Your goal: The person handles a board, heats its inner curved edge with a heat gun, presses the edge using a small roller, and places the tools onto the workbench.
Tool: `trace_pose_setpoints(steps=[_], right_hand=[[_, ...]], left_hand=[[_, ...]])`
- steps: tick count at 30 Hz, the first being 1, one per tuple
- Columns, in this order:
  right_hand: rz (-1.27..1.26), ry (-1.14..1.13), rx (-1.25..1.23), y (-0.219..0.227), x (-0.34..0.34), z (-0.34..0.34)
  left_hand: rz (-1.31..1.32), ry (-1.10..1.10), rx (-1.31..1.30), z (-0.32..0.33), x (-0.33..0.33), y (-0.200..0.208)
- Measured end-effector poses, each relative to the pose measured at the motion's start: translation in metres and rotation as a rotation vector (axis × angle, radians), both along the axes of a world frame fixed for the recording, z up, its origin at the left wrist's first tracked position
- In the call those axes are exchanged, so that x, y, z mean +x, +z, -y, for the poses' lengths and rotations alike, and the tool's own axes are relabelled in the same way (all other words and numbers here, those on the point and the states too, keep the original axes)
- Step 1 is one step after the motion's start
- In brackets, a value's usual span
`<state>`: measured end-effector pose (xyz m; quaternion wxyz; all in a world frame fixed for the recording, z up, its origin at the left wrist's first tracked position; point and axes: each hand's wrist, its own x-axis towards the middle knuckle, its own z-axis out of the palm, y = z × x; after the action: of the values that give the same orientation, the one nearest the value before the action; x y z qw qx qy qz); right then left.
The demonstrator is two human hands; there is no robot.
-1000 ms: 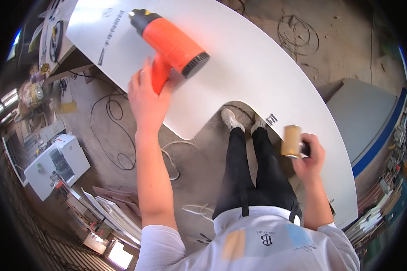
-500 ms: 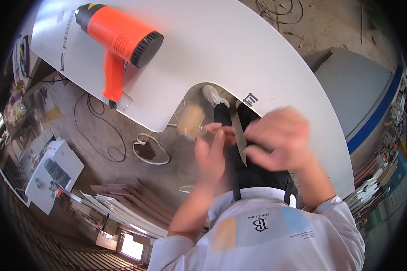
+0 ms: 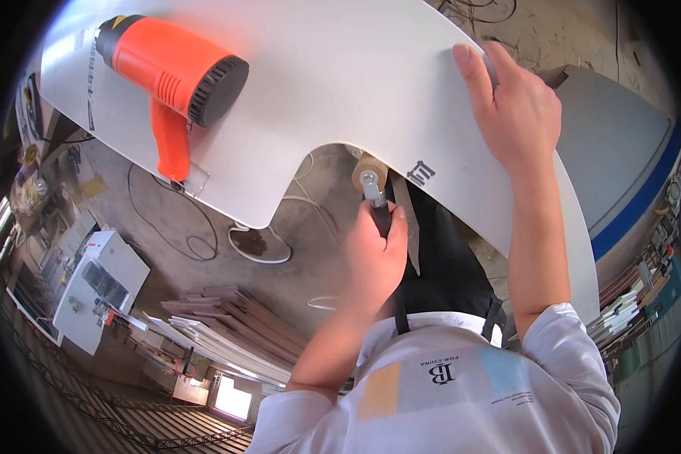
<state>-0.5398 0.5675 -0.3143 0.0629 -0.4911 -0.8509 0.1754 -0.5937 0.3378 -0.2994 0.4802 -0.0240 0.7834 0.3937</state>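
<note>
My left hand (image 3: pixel 375 257) is closed around the dark handle of a small hand roller (image 3: pixel 372 191), which has a metal fork and a tan wheel. The wheel is at the notch in the near edge of a large white panel (image 3: pixel 310 98); I cannot tell whether it touches the edge. Farther out, my right hand (image 3: pixel 518 113) grips the panel's curved right edge, thumb on the top face and the other fingers over the rim, partly hidden. An orange heat gun (image 3: pixel 175 69) with a black rear cap lies on the panel's left part.
Cables (image 3: pixel 170 219) and a white looped cord (image 3: pixel 261 261) lie on the floor. Stacked boards (image 3: pixel 234 325) lean at lower left, near a white machine (image 3: pixel 102 287). A grey panel with a blue edge (image 3: pixel 620 151) stands at the right.
My hands have moved apart. The right one has gone out to the panel's curved edge and taken hold of it; the left has brought the roller up to the notch.
</note>
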Motion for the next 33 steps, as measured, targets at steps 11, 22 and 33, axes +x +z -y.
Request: trace_pose_setpoints(steps=[11, 22, 33], right_hand=[[0.044, -0.017, -0.028, 0.001, 0.0, -0.001], [-0.032, -0.001, -0.036, -0.002, 0.0, -0.003], [-0.037, 0.032, -0.021, -0.003, 0.003, -0.008]], left_hand=[[-0.07, 0.022, -0.047, -0.006, -0.001, -0.007], [-0.047, 0.124, -0.016, -0.017, 0.004, -0.007], [0.226, 0.3, -0.078, -0.03, -0.006, -0.005]])
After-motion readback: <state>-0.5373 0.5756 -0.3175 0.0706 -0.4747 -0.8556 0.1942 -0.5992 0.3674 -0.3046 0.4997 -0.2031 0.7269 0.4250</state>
